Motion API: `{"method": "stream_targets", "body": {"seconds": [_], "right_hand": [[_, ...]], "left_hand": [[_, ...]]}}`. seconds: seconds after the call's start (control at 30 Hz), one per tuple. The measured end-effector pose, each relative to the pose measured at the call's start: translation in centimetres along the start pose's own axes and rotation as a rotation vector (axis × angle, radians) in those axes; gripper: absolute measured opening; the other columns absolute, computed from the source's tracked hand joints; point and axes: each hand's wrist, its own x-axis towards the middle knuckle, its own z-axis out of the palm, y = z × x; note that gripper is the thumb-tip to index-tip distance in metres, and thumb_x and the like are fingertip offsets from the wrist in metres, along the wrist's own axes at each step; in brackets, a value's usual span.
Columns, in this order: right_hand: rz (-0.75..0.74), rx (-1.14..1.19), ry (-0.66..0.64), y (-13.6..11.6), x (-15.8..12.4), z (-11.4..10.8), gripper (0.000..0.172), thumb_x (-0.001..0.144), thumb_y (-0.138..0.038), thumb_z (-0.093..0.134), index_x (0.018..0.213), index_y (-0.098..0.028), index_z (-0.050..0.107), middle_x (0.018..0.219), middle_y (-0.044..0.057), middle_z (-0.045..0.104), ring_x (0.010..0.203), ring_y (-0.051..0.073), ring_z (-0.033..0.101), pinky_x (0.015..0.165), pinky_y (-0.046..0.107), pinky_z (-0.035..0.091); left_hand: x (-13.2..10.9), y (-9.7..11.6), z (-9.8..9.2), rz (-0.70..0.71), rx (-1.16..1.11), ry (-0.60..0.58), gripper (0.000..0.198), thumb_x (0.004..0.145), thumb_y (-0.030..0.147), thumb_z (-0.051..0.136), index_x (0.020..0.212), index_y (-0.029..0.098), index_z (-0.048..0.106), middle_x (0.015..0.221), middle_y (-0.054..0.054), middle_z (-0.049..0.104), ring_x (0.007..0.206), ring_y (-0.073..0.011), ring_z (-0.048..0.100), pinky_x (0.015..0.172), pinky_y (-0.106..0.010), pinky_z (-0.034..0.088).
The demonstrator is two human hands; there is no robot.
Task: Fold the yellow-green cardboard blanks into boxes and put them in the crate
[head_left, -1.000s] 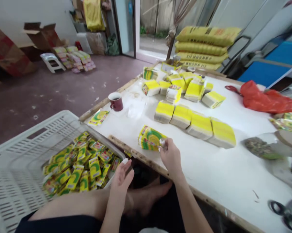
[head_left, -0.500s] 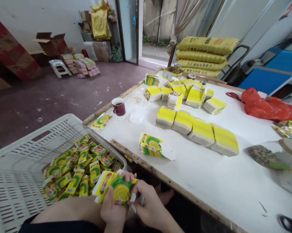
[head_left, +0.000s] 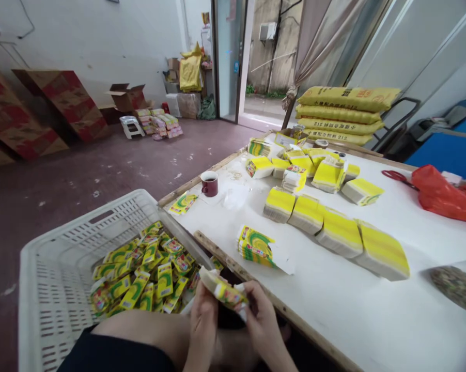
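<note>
My left hand and my right hand are both closed on a yellow-green printed packet, held edge-on over my lap just below the table's wooden edge. A small pile of the same printed packets lies on the white table just beyond my hands. To my left stands a white plastic crate holding several folded packets.
Rows of yellow packet stacks cross the table's middle, with more bundles behind. A dark red cup stands near the left edge. A red plastic bag lies at right. Yellow sacks are piled beyond the table.
My right hand took a packet from the pile on the table and brought it down to my left hand. Both hands have since turned it edge-on. The view tilted upward.
</note>
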Motion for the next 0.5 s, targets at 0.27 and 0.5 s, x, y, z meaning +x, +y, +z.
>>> {"method": "stream_targets", "body": {"seconds": [0.27, 0.5], "right_hand": [[-0.429, -0.431, 0.100, -3.6, 1.5, -6.1, 0.029, 0.085, -0.004, 0.054, 0.096, -0.026, 0.069, 0.088, 0.002, 0.067, 0.082, 0.019, 0.064, 0.071, 0.030, 0.053], [-0.611, -0.897, -0.322, -6.2, 1.3, -8.4, 0.026, 0.093, -0.007, 0.058, 0.099, -0.029, 0.069, 0.089, 0.001, 0.069, 0.094, 0.022, 0.057, 0.104, 0.043, 0.044]], "left_hand": [[-0.7, 2.5, 0.3, 0.260, 0.408, -0.109, 0.040, 0.087, 0.055, 0.068, 0.102, 0.018, 0.072, 0.099, -0.009, 0.077, 0.093, -0.0239, 0.072, 0.088, -0.036, 0.057], [-1.2, 3.4, 1.0, 0.294, 0.845, -0.532, 0.098, 0.057, 0.058, 0.092, 0.137, 0.020, 0.051, 0.139, -0.017, 0.058, 0.131, -0.0377, 0.054, 0.113, -0.055, 0.042]]}}
